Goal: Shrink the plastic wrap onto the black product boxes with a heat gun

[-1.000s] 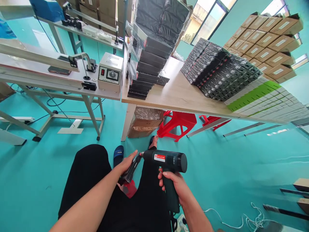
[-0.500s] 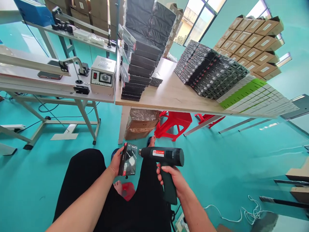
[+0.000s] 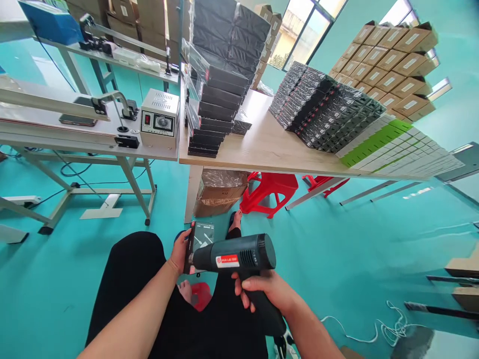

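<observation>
Lower ctr of pic: L hand [image 3: 179, 255] holds blk box [image 3: 205, 231]; R hand [image 3: 265, 285] grips heat gun [image 3: 232, 253], tip overlapping box.

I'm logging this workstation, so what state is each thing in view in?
Left hand: gripping the small box
Right hand: gripping the heat gun
Small box: held, printed face showing
Heat gun: held, nozzle in front of the box; on or off unclear
Control unit: on or off unclear
Phone: lying flat
Black boxes: stacked
</observation>
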The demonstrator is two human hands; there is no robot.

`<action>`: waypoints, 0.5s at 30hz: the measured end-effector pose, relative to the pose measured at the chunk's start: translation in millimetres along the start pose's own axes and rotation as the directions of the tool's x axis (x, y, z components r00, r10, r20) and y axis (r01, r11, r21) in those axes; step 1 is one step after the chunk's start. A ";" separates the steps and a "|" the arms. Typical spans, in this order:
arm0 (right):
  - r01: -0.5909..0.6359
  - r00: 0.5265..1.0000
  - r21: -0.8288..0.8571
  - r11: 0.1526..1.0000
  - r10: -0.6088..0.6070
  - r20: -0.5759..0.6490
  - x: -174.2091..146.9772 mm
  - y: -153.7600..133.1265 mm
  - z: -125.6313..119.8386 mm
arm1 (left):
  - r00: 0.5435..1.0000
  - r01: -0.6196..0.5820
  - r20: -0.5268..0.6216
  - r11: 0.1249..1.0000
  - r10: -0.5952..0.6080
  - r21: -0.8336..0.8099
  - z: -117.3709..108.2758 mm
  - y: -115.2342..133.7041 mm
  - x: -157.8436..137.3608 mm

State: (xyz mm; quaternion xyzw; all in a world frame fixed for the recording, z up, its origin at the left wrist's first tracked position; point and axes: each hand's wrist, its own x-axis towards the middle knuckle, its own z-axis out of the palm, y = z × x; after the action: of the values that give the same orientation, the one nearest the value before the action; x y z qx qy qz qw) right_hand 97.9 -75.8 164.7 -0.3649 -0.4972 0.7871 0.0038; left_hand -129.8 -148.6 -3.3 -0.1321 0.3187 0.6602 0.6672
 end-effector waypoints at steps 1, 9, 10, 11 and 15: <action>-0.002 1.000 -0.003 1.000 0.002 -0.008 -2.9 1.9 1.8 | 1.000 -0.010 0.007 1.000 0.010 0.000 0.1 0.2 0.5; -0.020 0.999 0.066 0.998 0.023 -0.047 -26.8 22.9 -1.7 | 0.993 -0.111 0.031 0.987 0.115 -0.114 -3.6 7.5 1.9; -0.032 0.999 0.065 0.997 0.033 -0.017 -31.5 27.6 -3.8 | 0.992 -0.126 0.016 0.984 0.129 -0.123 -4.0 8.7 1.8; -0.027 0.999 0.077 0.997 0.030 -0.033 -35.7 32.5 -6.2 | 0.990 -0.138 0.005 0.982 0.139 -0.129 -4.1 9.5 1.6; 0.103 0.955 0.299 0.949 -0.010 -0.297 -41.5 47.2 -18.7 | 0.993 -0.077 0.076 0.990 0.086 -0.118 -1.6 8.2 -0.6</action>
State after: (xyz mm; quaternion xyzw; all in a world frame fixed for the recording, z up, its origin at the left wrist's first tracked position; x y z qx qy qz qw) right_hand 156.0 -100.3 146.8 -0.4573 -0.3711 0.7926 0.1576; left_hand -138.1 -149.2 -2.1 -0.1301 0.2580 0.7090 0.6433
